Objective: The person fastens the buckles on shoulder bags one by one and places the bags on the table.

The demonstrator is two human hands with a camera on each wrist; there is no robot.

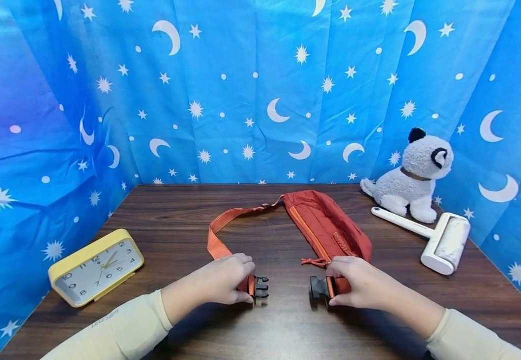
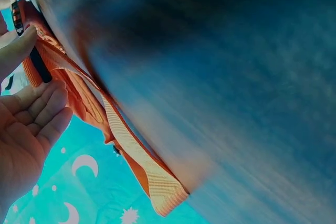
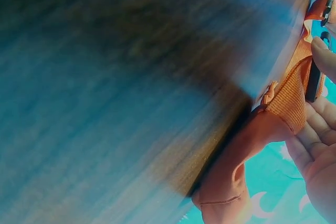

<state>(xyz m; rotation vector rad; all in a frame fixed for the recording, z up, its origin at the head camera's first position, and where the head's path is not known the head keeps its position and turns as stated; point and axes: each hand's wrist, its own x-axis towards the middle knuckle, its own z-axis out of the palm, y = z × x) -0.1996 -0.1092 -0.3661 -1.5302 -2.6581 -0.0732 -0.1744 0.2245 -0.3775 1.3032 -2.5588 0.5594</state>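
A red waist bag (image 1: 339, 220) with an orange zipper lies on the table, its orange strap (image 1: 217, 232) looping out to the left. My left hand (image 1: 224, 280) pinches the strap end at the black pronged buckle half (image 1: 262, 287), whose prongs point right. Facing it, the black socket half (image 1: 318, 288) is pinched at its webbing by my right hand (image 1: 364, 286). A gap separates the two halves. In the left wrist view the thumb and fingers hold the buckle's black edge (image 2: 40, 66); the right wrist view shows a similar pinch on the socket's edge (image 3: 313, 82).
On the left of the dark wooden table (image 1: 166, 215) stands a yellow alarm clock (image 1: 96, 267). A white lint roller (image 1: 445, 245) lies at the right, in front of a plush dog (image 1: 409, 175). Blue curtains (image 1: 251, 90) with moons and stars surround the table.
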